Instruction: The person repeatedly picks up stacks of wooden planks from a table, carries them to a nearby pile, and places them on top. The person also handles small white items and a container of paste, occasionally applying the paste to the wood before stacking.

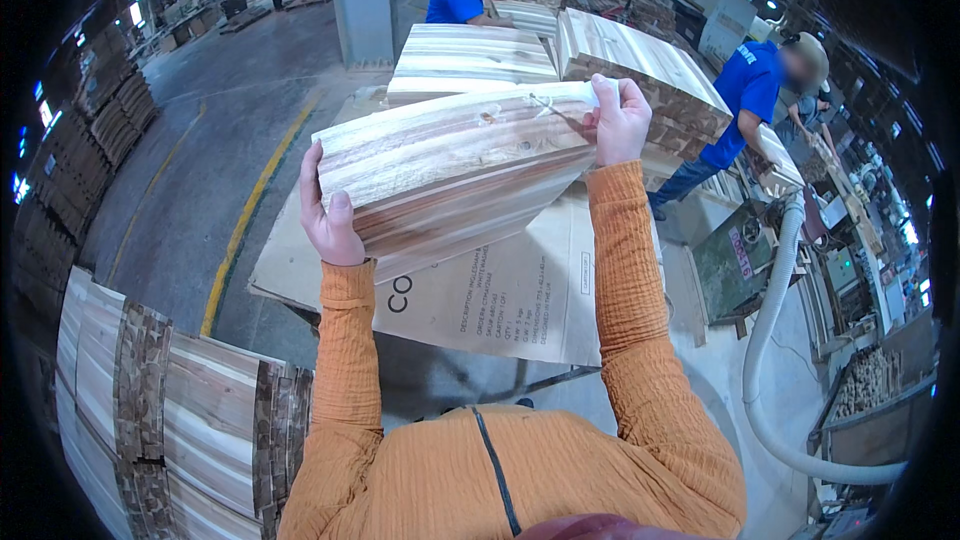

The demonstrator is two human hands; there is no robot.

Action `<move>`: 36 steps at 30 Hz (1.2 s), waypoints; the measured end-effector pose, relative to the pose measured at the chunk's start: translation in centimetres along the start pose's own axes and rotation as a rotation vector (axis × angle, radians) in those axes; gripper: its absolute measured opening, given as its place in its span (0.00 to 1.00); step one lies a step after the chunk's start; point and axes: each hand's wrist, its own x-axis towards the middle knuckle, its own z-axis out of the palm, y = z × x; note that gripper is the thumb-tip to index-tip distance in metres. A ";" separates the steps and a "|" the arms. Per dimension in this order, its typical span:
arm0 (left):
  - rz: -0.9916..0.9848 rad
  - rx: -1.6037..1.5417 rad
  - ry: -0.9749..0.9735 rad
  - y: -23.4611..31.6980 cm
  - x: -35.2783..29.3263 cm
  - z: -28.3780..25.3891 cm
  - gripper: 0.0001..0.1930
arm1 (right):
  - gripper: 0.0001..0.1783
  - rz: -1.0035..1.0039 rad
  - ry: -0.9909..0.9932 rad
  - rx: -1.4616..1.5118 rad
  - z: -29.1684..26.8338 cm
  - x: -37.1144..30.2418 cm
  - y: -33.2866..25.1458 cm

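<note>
A wooden panel (440,145) made of glued light and brown strips is held up at a tilt in front of me. My left hand (333,222) grips its left end, thumb on the near side. At the far right corner, the fingers of my right hand (620,125) are closed on the panel's edge. A knot and a dark crack mark the pale face near that corner. Just below is a darker striped wooden face (470,210); I cannot tell whether it belongs to the same panel. Under it lies a flat printed cardboard sheet (540,290) on a table.
Stacked panels stand beyond the table, one pile (470,55) ahead and another (640,60) to its right. More panel stacks (210,410) fill the lower left. A co-worker in blue (745,90) handles wood at right, near a pale hose (765,360). A pillar (362,0) rises behind.
</note>
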 end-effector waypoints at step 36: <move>0.007 0.025 0.009 0.3 -0.1 -0.1 0.33 | 0.12 0.017 0.006 0.040 0.0 0.1 0.0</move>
